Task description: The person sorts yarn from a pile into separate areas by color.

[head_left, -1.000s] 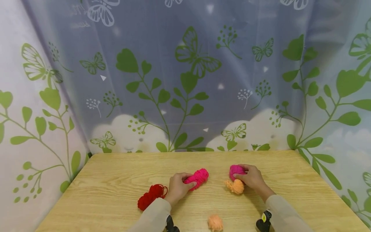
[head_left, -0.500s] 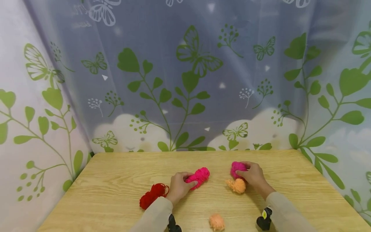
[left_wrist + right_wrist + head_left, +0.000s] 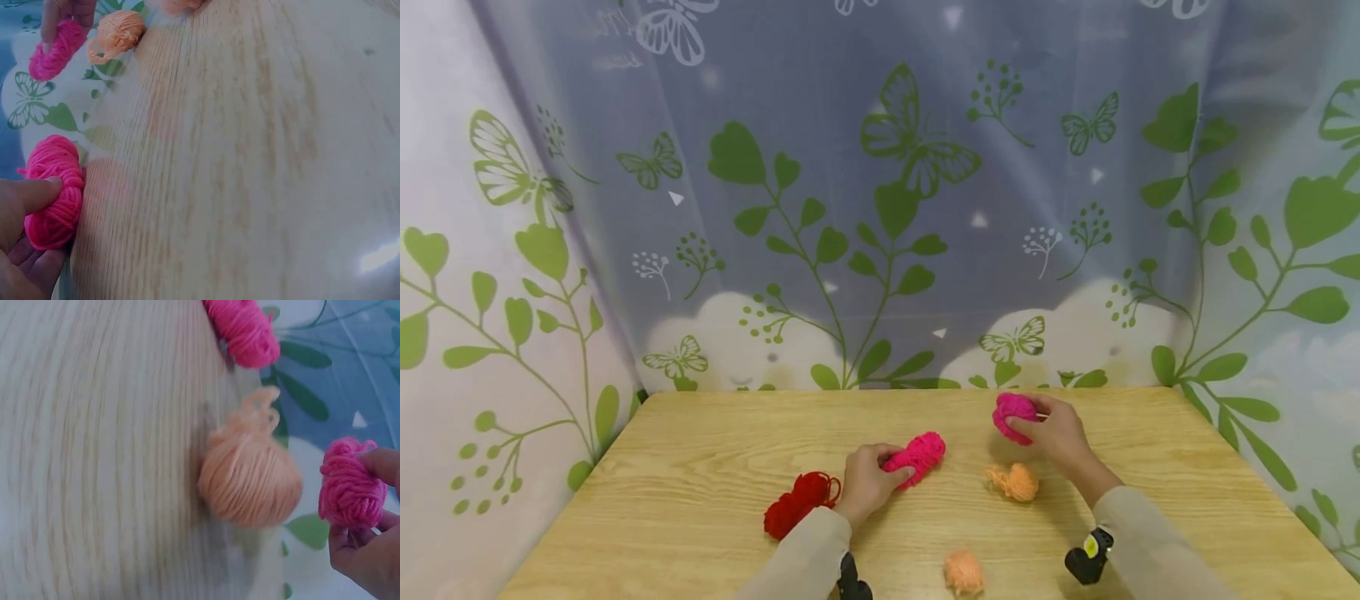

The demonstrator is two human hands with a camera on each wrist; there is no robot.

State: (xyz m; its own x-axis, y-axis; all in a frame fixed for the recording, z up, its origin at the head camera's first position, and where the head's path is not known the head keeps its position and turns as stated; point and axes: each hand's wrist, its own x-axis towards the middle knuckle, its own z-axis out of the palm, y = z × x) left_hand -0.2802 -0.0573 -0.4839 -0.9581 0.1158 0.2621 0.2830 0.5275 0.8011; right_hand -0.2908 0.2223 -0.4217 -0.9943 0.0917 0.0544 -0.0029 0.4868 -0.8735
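My left hand (image 3: 867, 482) grips the near end of a long hot-pink yarn skein (image 3: 923, 454) lying over the table; the left wrist view shows the thumb pressed on top of the pink strands (image 3: 55, 215). Farther back and to the right, my right hand (image 3: 1062, 433) pinches a small magenta-pink yarn ball (image 3: 1015, 418) between thumb and fingers, raised above the wood. An orange yarn ball (image 3: 1017, 482) with a loose looped tail sits just below that hand, apart from it; it looks large in the right wrist view (image 3: 250, 481).
A red yarn skein (image 3: 799, 505) with loose loops lies left of my left forearm. Another peach yarn ball (image 3: 964, 572) rests near the front, between the forearms. The wooden table (image 3: 722, 442) ends at a printed curtain (image 3: 790, 208) behind and at both sides.
My right hand has lifted the magenta-pink yarn ball up and away from the orange one, which stays on the table. The left hand keeps its hold, almost unmoved.
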